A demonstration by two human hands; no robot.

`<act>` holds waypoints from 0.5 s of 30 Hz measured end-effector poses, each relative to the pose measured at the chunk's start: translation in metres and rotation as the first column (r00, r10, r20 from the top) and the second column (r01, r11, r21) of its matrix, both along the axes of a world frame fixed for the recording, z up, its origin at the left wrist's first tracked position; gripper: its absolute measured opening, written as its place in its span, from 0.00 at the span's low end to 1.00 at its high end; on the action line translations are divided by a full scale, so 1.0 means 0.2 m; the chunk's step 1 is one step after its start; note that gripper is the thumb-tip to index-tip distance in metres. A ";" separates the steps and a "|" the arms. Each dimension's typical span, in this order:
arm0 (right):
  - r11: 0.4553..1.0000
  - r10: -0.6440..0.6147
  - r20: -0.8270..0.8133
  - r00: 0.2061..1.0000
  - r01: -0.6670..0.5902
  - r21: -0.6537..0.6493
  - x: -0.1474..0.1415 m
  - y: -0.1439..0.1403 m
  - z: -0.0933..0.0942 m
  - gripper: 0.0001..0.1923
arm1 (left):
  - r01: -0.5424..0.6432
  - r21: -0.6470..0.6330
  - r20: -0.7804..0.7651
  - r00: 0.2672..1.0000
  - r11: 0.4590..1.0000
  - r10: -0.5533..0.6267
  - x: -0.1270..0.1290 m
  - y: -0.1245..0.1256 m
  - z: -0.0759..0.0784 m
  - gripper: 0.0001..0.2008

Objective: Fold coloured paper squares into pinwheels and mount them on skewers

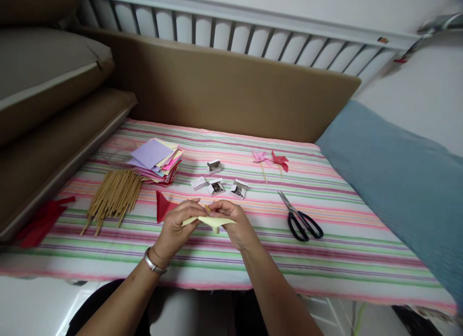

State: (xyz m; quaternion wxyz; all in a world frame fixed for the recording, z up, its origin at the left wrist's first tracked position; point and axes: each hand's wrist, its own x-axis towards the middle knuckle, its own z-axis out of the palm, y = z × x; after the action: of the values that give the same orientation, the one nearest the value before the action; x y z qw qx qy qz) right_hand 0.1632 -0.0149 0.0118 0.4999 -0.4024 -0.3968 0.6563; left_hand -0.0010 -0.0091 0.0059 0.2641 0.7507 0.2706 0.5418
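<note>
A pale yellow paper pinwheel (213, 222), its blades curled, is held up over the near part of the striped cloth. My left hand (183, 225) has its fingers closed on the pinwheel's left side. Behind the paper, my right hand (229, 220) pinches at its centre, where a small yellowish tip (207, 208) shows between the fingers; what that tip belongs to is partly hidden. A red paper piece (164, 207) lies just beyond my left hand. Small white boxes of metal fasteners (216, 187) stand beyond both hands.
Left lie a bundle of thin sticks (114, 196), a stack of coloured paper (154, 157) and red scraps (43, 222). Black-handled scissors (300, 218) rest to the right. Farther back are a pink pinwheel (260, 156) and a red pinwheel (279, 160). A brown board (231, 90) bounds the back.
</note>
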 end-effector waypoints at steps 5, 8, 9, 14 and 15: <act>1.000 -0.018 0.000 1.000 0.018 -0.016 -0.02 -0.01 0.00 0.06 | -0.054 0.041 -0.025 0.998 0.998 0.055 -0.01 0.00 0.00 0.07; 0.999 -0.037 0.006 0.999 0.037 -0.010 -0.03 -0.01 0.00 0.06 | -0.077 0.068 -0.035 0.996 0.995 0.080 -0.01 -0.01 0.01 0.07; 0.999 -0.041 0.012 0.999 0.041 -0.004 -0.03 -0.01 -0.01 0.06 | -0.086 0.070 -0.037 0.995 0.994 0.089 -0.02 -0.01 0.01 0.07; 1.000 -0.021 0.045 0.999 0.020 0.024 -0.03 -0.01 -0.01 0.05 | -0.119 0.052 -0.044 0.992 0.991 0.122 -0.02 -0.01 0.01 0.06; 0.999 -0.018 0.049 0.999 0.017 0.029 -0.02 -0.01 -0.01 0.05 | -0.119 0.051 -0.045 0.992 0.992 0.121 -0.02 -0.01 0.00 0.06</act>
State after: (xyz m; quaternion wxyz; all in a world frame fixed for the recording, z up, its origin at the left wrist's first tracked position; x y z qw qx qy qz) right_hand 0.1582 -0.0163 0.0106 0.5014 -0.4147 -0.4149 0.6360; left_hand -0.0044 -0.0113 0.0068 0.2064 0.7520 0.3084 0.5448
